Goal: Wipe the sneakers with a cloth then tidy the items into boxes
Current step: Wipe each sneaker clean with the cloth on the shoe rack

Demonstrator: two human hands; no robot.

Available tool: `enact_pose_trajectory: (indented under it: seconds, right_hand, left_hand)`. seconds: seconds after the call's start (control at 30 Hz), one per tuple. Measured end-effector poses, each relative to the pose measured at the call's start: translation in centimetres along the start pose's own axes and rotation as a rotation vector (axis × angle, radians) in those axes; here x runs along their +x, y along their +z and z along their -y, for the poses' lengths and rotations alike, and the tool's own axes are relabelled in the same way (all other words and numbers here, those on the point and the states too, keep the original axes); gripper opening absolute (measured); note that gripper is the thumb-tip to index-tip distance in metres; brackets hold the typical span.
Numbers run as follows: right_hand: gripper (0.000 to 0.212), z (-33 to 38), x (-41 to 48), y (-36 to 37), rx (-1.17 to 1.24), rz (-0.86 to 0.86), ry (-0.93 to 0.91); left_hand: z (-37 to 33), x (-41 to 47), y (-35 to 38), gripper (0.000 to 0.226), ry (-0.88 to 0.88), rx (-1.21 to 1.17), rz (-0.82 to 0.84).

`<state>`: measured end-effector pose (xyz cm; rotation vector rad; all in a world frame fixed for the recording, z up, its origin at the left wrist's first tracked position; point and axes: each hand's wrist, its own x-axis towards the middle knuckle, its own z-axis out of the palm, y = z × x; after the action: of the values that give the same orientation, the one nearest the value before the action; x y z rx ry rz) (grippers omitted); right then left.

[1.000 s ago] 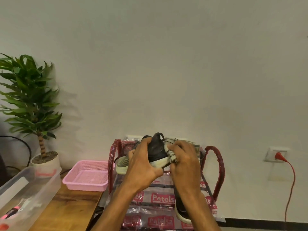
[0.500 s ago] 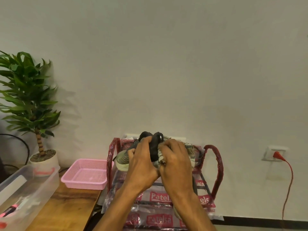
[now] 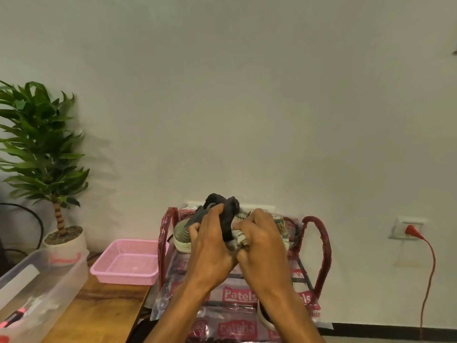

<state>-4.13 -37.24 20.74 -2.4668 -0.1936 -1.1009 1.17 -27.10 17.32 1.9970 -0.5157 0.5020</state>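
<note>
Wiping above the rack [image 3: 322,246], you grip the sneaker [image 3: 182,235] in your left hand [image 3: 210,246], cloth [image 3: 238,236] clutched in your right hand [image 3: 262,240] — boxing not yet begun.

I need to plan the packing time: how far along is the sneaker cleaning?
Nothing looks finished yet. In hand: the left hand holds one sneaker above the rack while the right hand presses the cloth against its heel. Left, apparently: the second sneaker on a lower shelf, then tidying into the pink basket and clear box.
</note>
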Motion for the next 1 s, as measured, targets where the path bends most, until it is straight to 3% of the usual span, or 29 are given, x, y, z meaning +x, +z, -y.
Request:
enact_pose_trajectory:
  seconds: [0.1, 0.2, 0.4, 0.67, 0.9, 1.0]
  right_hand:
    - [0.035, -2.1, 0.3, -1.4, 0.155, -0.132, 0.162]
    - [0.046, -3.0, 0.8, -2.1, 0.207, -0.272, 0.284]
    - [0.054, -2.1, 1.4, -0.8, 0.451, -0.133, 0.308]
    - [0.065, -1.4, 0.0, 0.8, 0.525, -0.099, 0.317]
    - [0.072, -1.7, -0.1, 0.8, 0.392, -0.112, 0.134]
    - [0.069, -2.0, 1.3, 0.8, 0.336, -0.118, 0.181]
  left_hand:
    - [0.2, 0.4, -0.9, 0.095, -0.062, -0.035, -0.001]
    - [0.3, 1.2, -1.7, 0.095, -0.066, -0.128, 0.016]
    - [-0.2, 1.4, -2.5, 0.094, -0.062, -0.269, 0.13]
    - [-0.5, 1.8, -3.3, 0.107, -0.078, -0.204, 0.23]
    - [-0.9, 1.7, -4.0, 0.097, 0.009, -0.132, 0.182]
    - [-1.6, 1.0, -3.4, 0.093, 0.032, -0.145, 0.215]
